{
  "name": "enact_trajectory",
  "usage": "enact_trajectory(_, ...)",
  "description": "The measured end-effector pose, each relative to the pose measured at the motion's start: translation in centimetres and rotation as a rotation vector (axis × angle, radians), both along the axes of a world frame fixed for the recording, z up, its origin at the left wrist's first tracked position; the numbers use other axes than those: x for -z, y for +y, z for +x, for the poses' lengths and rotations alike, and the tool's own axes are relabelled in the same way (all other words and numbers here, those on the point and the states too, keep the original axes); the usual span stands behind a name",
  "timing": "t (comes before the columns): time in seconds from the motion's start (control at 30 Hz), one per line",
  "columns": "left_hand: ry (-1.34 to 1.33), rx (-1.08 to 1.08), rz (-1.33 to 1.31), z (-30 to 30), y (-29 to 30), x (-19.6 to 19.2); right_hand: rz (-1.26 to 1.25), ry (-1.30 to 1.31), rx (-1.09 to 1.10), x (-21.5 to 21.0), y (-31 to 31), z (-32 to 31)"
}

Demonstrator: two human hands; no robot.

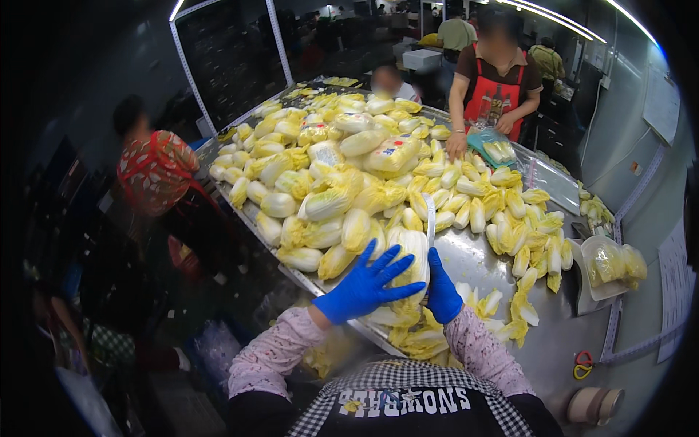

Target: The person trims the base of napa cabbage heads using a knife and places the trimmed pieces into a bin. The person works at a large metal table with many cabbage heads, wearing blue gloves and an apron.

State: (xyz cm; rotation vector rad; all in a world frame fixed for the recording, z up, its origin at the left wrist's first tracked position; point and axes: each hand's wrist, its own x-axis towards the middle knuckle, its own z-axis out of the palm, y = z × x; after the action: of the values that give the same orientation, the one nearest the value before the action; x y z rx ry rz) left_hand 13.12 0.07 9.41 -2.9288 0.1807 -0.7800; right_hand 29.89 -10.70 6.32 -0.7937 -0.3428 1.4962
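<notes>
A pale napa cabbage (410,247) lies in front of me on the metal table. Across its near left side my left hand (366,285), in a blue glove, rests with fingers spread. My right hand (443,290), gloved alike, is closed at the cabbage's right side around a knife. The knife's blade (430,218) points away from me along the cabbage, and its handle is hidden by the glove. Trimmed yellow leaves (422,336) lie below my hands. A large heap of whole napa cabbages (320,200) rises just beyond and to the left.
Small cabbage hearts (502,211) spread over the right of the metal table (470,255). A white tub (598,273) with bagged cabbage stands at the right edge. Red and yellow scissors (583,364) hang nearby. One co-worker (496,87) handles a bag across the table; another (156,160) stands left.
</notes>
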Motion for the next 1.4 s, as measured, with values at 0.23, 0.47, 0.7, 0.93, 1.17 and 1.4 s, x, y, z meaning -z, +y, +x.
enact_trajectory(0.23,-0.305,-0.061,-1.778,-6.8,-2.6,5.4,0.198,-0.48,-0.228,-0.2,1.7,-5.0)
enact_trajectory(0.47,-0.695,-0.438,-1.464,-11.7,-5.7,4.4,0.374,-0.733,-0.295,-2.0,2.6,-10.8)
enact_trajectory(0.7,-0.738,-0.559,-1.594,-16.6,-8.4,4.7,0.457,-0.87,-0.5,0.0,3.9,-14.3)
enact_trajectory(0.93,-0.738,-0.378,-2.075,-24.6,-8.1,7.7,0.507,-0.859,-0.736,0.3,4.5,-14.7)
enact_trajectory(1.17,-1.027,-0.366,-2.221,-27.4,-10.2,7.3,0.48,-1.377,-0.594,4.7,6.8,-16.1)
enact_trajectory(1.4,-0.592,-0.709,-1.467,-21.1,-11.6,4.9,0.218,-0.556,-0.706,-0.1,4.8,-19.2)
